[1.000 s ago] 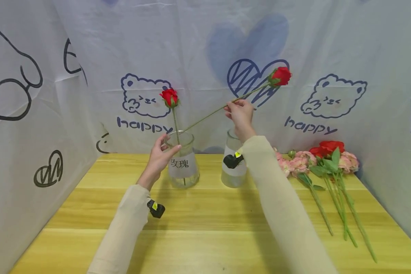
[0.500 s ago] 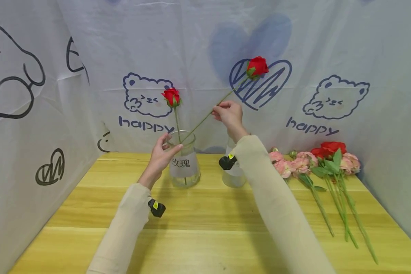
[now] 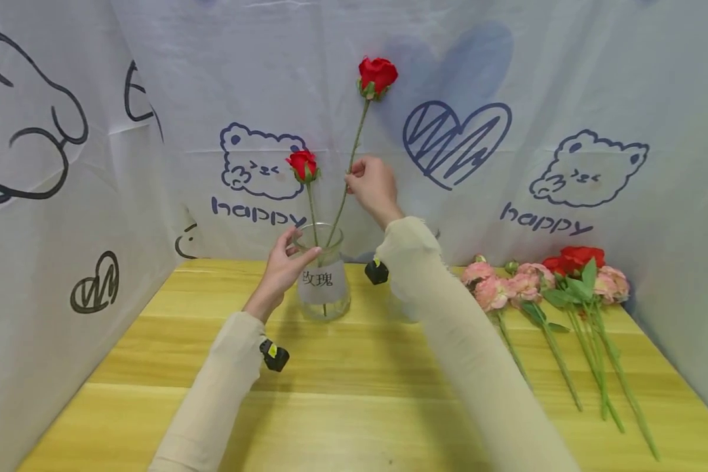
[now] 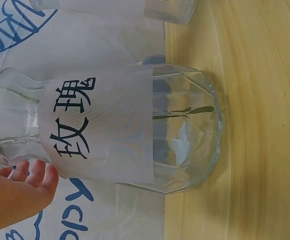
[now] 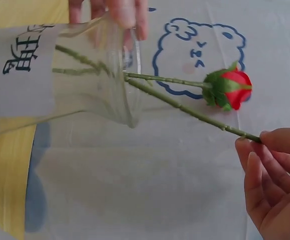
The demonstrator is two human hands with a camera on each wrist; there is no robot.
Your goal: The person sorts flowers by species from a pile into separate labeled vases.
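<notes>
My left hand (image 3: 280,267) holds a clear glass vase (image 4: 197,150) by its neck, thumb in front and fingers on the far side. A white label (image 4: 102,125) with black characters wraps the vase. Inside stands a red rose (image 3: 303,165), its bloom above the rim. With thumb and fingertips, my right hand (image 3: 374,189) pinches the stem (image 5: 195,114) of a second, taller red rose (image 3: 379,75). That stem leans slightly right, and its lower part passes through the vase mouth. Green stem ends (image 4: 200,109) show near the vase bottom.
Another glass vase (image 3: 402,308) is mostly hidden behind my right forearm. On the table's right lie pink flowers (image 3: 492,293) and red flowers (image 3: 573,259), with long green stems toward the front. A white printed cloth (image 3: 354,26) hangs behind the wooden table (image 3: 330,419).
My right hand has moved left, swinging the taller rose from a strong rightward slant to nearly upright. Its bloom has risen and shifted left. My left hand keeps its hold on the vase.
</notes>
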